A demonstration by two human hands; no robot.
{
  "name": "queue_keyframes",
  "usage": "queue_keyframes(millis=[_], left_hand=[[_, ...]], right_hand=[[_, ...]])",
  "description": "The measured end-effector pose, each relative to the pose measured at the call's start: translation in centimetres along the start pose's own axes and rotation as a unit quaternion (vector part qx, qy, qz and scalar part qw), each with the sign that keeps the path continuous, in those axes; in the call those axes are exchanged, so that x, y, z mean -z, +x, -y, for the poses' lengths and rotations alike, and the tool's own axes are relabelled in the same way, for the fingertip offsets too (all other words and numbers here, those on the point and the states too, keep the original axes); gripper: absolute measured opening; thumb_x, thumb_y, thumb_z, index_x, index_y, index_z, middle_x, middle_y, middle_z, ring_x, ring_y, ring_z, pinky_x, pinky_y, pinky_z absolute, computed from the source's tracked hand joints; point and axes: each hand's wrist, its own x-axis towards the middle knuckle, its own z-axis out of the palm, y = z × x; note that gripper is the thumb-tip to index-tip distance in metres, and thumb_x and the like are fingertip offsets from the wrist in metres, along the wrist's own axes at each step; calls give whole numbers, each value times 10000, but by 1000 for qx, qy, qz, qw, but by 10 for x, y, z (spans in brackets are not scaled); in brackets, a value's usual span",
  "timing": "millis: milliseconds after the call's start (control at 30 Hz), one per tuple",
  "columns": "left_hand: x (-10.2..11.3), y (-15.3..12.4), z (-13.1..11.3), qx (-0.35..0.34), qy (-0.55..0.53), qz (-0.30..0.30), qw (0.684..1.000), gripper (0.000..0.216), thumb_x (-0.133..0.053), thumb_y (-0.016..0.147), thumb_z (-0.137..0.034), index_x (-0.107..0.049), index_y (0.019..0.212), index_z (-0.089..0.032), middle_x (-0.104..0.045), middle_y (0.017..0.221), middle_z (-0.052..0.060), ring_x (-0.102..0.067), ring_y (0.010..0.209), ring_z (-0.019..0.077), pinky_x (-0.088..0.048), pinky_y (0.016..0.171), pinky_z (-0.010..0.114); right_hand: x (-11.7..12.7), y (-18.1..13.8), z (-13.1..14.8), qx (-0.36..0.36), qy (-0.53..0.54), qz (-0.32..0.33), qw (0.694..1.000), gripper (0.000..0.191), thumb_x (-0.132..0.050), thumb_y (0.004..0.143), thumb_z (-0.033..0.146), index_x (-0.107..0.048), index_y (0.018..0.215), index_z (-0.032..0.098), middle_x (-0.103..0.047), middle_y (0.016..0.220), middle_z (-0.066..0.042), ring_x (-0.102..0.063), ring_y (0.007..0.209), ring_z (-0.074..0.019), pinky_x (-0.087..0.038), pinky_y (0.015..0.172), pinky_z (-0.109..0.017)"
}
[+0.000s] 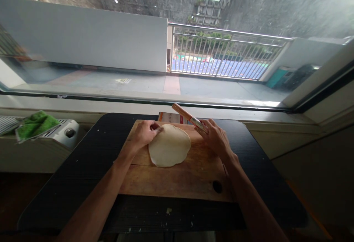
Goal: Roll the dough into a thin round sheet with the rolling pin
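A flat, roughly round sheet of pale dough [169, 147] lies on a wooden cutting board [171, 183]. My left hand [145, 133] pinches the dough's upper left edge between thumb and fingers. Around a wooden rolling pin [183, 112] my right hand [215, 136] is closed, at the board's right side. The pin tilts up to the left, its far end raised above the board's back edge, and it does not touch the dough. My right fingers hide its near end.
The board rests on a dark table [88, 168] with crumbs near its front edge. Behind the board lies a box or book [169, 117]. A green cloth [37, 125] sits on a white unit [66, 133] at left. A window [124, 50] rises beyond the table.
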Motion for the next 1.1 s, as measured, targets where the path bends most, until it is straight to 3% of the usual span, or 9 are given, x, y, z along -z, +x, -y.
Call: queue_keyframes(millis=[133,333,433,567,767,933,1100], left_hand=[[0,0,1,-16,12,-16,1000,279,-643,928,-411,-839,887,-217,-878,987,102,-803,901,290,-581,782,341],[1,-1,-4,5,18,7,1000,254,-767,842,-466,-812,874,-218,-858,906,79,-778,805,267,-557,691,318],[0,-1,-3,-8,31,-12,999,287,-687,904,-475,-810,870,-217,-865,946,103,-791,853,283,-564,739,338],[0,0,1,-18,32,-21,999,272,-599,918,-360,-825,918,-208,-872,999,114,-797,901,286,-567,763,343],[-3,1,3,15,16,26,999,260,-744,816,-326,-819,1031,-202,-839,896,55,-758,779,234,-531,659,297],[-14,1,7,25,63,-24,997,167,-786,863,-364,-779,939,-216,-833,908,68,-754,798,232,-512,700,303],[-15,-2,2,-2,91,-76,993,254,-623,999,-377,-777,875,-218,-850,979,135,-774,866,273,-506,756,337]], right_hand=[[-1,0,-1,5,-6,5,1000,343,-627,1121,506,-735,1390,322,-757,1199,-60,-751,837,-242,-429,683,-314],[0,0,0,5,-14,11,1000,354,-635,1122,494,-725,1414,315,-757,1206,-63,-753,853,-241,-419,680,-310],[1,0,2,2,-13,16,1000,372,-639,1119,483,-712,1442,312,-765,1233,-67,-760,856,-246,-420,679,-317],[2,0,2,0,-10,18,1000,370,-638,1122,481,-711,1441,309,-767,1252,-69,-762,862,-248,-422,689,-321],[3,0,2,-1,-11,23,1000,339,-636,1130,491,-724,1408,318,-770,1215,-55,-762,866,-241,-417,690,-310],[2,0,1,-5,-4,27,1000,382,-646,1121,489,-706,1456,315,-768,1255,-63,-764,883,-247,-436,709,-321],[1,1,-1,4,-9,25,1000,350,-627,1132,501,-736,1409,315,-757,1215,-59,-745,850,-229,-425,692,-314]])
